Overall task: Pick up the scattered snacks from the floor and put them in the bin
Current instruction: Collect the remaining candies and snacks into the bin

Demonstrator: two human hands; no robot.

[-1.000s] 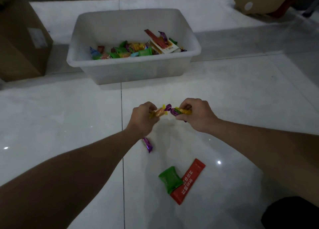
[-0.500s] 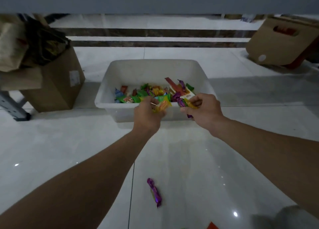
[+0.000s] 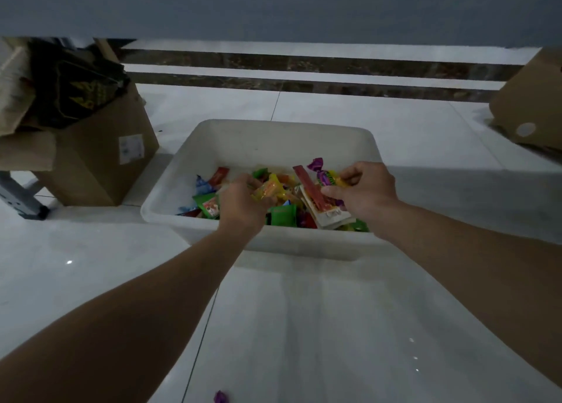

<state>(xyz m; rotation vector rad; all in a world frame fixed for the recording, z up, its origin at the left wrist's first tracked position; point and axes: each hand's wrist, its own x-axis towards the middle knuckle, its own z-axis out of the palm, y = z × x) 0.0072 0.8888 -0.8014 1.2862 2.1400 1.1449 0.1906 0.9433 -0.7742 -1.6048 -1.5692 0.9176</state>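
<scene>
A white plastic bin [image 3: 273, 141] stands on the tiled floor, holding several coloured snack packets. Both my hands are over its near half. My left hand [image 3: 243, 202] grips an orange-yellow wrapped candy [image 3: 269, 188]. My right hand [image 3: 365, 190] pinches a purple and yellow wrapped candy [image 3: 324, 174] above the packets at the bin's right side. One purple candy [image 3: 220, 397] lies on the floor at the bottom edge of the view.
A brown cardboard box [image 3: 100, 156] with dark bags on top stands left of the bin, next to a grey metal leg [image 3: 21, 200]. Another cardboard box [image 3: 529, 104] sits at the far right. A grey beam [image 3: 273, 10] crosses the top.
Both hands carried their candies forward from above the floor to over the bin. The view rose, so the green and red packets on the floor dropped out of sight.
</scene>
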